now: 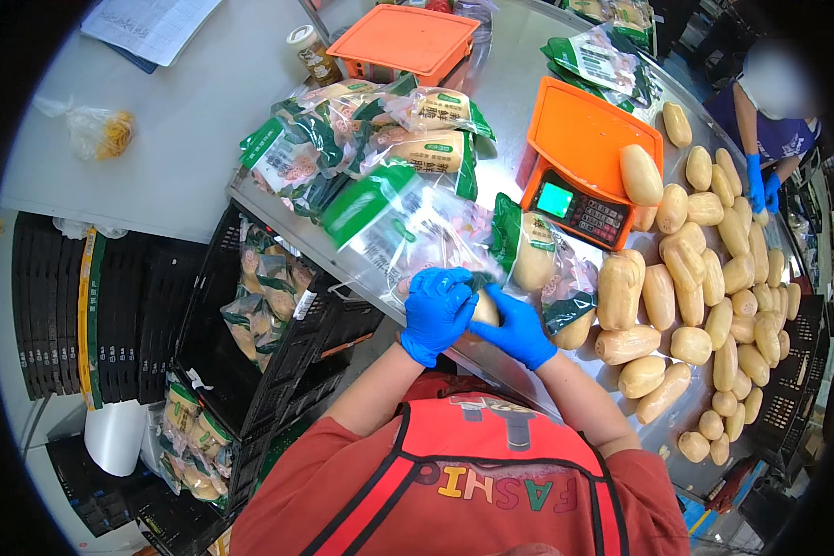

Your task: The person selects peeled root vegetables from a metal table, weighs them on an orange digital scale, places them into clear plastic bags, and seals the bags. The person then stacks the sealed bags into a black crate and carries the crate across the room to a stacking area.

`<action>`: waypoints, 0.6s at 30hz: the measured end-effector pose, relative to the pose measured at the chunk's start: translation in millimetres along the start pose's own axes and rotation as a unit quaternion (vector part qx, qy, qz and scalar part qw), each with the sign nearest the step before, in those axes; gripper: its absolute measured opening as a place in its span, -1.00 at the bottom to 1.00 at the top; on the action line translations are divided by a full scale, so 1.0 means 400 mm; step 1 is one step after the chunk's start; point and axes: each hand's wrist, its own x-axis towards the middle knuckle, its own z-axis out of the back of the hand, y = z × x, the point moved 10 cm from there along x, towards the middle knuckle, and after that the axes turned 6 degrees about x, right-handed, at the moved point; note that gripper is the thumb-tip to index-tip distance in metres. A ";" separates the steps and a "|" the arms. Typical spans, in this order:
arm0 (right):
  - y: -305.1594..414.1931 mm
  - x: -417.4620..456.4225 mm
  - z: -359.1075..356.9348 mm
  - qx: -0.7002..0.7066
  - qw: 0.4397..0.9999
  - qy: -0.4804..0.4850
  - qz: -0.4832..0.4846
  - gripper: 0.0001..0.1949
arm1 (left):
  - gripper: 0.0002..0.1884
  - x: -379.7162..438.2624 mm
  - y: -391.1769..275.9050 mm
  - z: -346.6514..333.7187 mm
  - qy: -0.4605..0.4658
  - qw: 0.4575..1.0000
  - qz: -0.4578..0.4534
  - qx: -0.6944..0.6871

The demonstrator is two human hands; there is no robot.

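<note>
My left hand [439, 314], in a blue glove, is closed on the open end of a green-and-clear printed plastic bag [417, 236], which lies slantwise across the steel table's edge. My right hand [518, 325], also gloved in blue, grips a pale lotus root piece [485, 309] at the bag's mouth, its fingers against the root. Just beyond my right hand lies a filled bag [538, 260] with a lotus root showing inside. An orange weighing scale [591, 153] with a lit display stands behind it, one lotus root [641, 175] on its pan.
Many peeled lotus roots [691, 264] cover the right of the table. Filled bags [389, 132] are heaped at the back left, beside a second orange scale [406, 38]. Black crates [215, 333] stand at the left. A co-worker's gloved hands [762, 193] are at the far right.
</note>
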 end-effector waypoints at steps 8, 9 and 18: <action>-0.126 -0.007 -0.124 0.707 0.641 -0.036 -0.296 -0.53 | -0.90 -0.006 -0.018 -0.013 -0.001 0.999 0.017 -0.042; -0.120 0.007 -0.089 0.592 0.771 -0.055 -0.229 -0.54 | -0.90 -0.002 -0.018 -0.014 -0.006 0.999 0.022 -0.038; -0.095 0.052 -0.129 0.207 0.964 0.130 -0.108 -0.60 | -0.79 -0.050 -0.145 -0.093 0.109 0.990 -0.051 -0.068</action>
